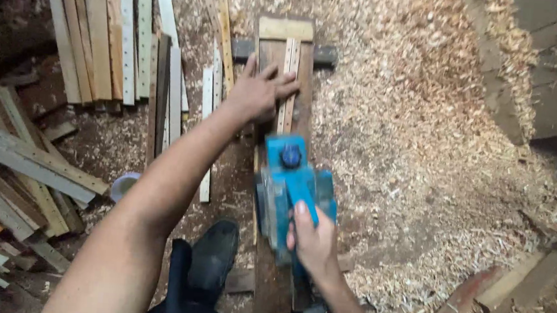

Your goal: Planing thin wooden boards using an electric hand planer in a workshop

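Wood shavings (426, 135) cover the floor right of both hands. Planing step seems in hand: right hand (312, 238) grips the blue electric planer (292, 191) on the board (275, 282). Left hand (260, 92), fingers spread flat, presses two thin slats (290, 65) ahead. No packages or labels visible.

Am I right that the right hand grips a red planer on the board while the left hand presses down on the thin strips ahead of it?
Not quite: the planer is blue, as the head view shows. The right hand grips it on the board while the left hand presses the strips ahead.
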